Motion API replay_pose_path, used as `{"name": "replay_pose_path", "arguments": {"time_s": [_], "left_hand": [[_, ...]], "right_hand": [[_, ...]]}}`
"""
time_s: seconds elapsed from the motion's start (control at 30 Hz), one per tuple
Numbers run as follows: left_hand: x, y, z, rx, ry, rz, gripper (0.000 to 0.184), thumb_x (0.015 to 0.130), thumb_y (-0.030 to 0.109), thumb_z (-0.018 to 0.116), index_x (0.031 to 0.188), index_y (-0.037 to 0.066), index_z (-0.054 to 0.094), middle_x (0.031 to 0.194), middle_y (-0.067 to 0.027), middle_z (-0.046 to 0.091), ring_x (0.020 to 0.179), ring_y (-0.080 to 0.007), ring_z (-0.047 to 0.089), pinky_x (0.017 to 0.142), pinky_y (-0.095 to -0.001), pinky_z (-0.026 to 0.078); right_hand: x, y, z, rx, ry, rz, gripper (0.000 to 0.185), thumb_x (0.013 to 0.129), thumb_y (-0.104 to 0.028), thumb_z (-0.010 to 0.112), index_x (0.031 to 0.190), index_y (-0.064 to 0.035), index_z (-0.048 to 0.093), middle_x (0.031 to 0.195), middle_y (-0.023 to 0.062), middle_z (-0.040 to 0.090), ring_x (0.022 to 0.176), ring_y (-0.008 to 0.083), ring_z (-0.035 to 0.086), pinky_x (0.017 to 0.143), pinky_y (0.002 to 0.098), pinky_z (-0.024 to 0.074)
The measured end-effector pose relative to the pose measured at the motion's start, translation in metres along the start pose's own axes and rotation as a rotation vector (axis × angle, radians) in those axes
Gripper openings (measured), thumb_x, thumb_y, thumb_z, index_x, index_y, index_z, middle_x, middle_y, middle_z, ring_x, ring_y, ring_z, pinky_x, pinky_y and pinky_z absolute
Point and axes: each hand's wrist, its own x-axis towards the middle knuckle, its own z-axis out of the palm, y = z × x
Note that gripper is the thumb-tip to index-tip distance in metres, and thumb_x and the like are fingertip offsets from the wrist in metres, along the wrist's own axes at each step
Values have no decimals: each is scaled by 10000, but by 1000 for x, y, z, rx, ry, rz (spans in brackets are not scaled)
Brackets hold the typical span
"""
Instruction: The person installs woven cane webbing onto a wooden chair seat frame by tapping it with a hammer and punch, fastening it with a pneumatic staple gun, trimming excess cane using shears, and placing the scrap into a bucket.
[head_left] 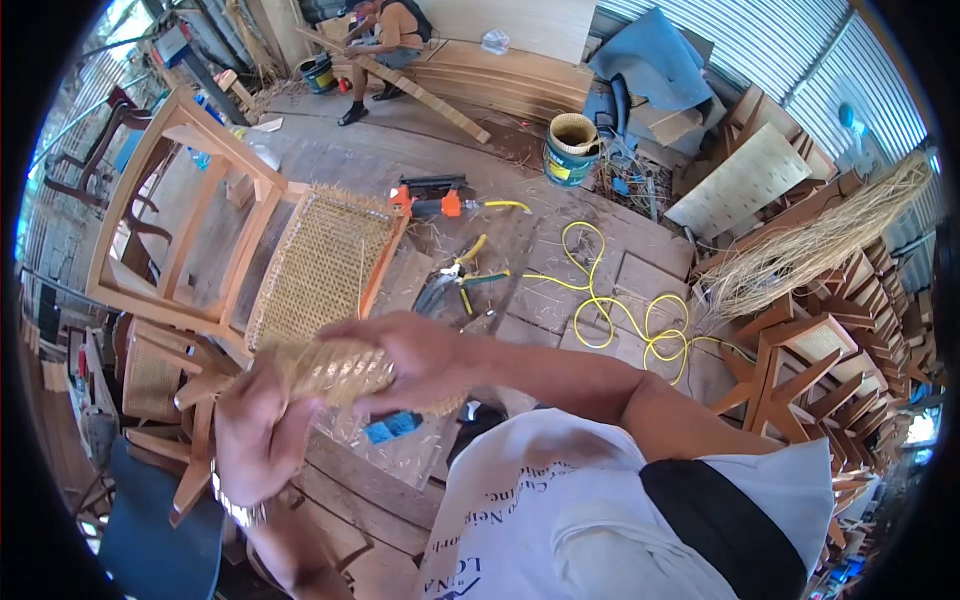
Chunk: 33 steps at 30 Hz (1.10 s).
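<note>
Near woven cane (345, 372), shirt lettering (502, 494) "Inc."

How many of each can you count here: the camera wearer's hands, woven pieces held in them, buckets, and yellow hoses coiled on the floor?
Hands (left hand, right hand): 2
Held woven piece: 1
Buckets (nearer bucket, farther bucket): 2
Coiled yellow hose: 1
Total: 6

Wooden floor (655, 275) under 2 buckets (570, 168), yellow hose (592, 299)

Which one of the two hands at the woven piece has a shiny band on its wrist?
The left hand, which wears a shiny, metallic-looking band. The right hand, at the other end of the woven piece, shows a bare wrist.
</note>
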Motion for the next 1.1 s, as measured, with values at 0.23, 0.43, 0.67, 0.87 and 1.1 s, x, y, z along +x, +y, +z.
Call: {"name": "replay_pose_path", "arguments": {"time_s": [0.23, 0.43, 0.67, 0.87, 1.1], "left_hand": [[90, 38, 29, -197, 458, 128, 623, 972, 404, 679, 1387, -33, 519, 1400, -181, 591, 1304, -298, 571, 1124, -428, 416], [94, -154, 189, -1062, 360, -303, 766, 976, 665, 489, 1366, 9, 550, 1315, -140, 616, 1201, -279, 577, 1071, -406, 426], [64, -50, 452, -1694, -253, -671, 747, 909, 698, 592, 1328, 80, 595, 1208, -104, 681, 1002, -235, 664, 836, -378, 526], [94, -19, 472, -1403, -211, -849, 159, 898, 211, 790, 948, 111, 679, 797, 32, 673, 647, -109, 641, 541, -268, 493], [145, 103, 456, -1448, -94, -774, 234, 830, 183, 795, 1020, 166, 661, 797, 28, 636, 676, -120, 623, 576, -302, 514]], "right_hand": [[-162, 41, -107, 411, 454, 245, 633, 847, -342, 803, 1328, 12, 594, 1111, 131, 731, 1039, 233, 711, 923, 386, 553], [-330, 81, -177, 1146, 653, 319, 529, 872, -247, 765, 1311, -5, 598, 1092, 124, 732, 966, 228, 730, 879, 385, 607], [-410, 94, -192, 1237, 848, 351, 506, 899, -300, 741, 1298, -18, 610, 1113, 130, 732, 928, 226, 736, 838, 370, 621], [-480, 121, -236, 705, 839, 670, 483, 865, -289, 774, 1243, -9, 660, 1095, 122, 739, 901, 230, 738, 772, 374, 608], [-449, 149, -228, -477, 876, 1074, 657, 815, -356, 792, 1270, 79, 603, 1095, 254, 703, 951, 387, 711, 866, 442, 567]]}}
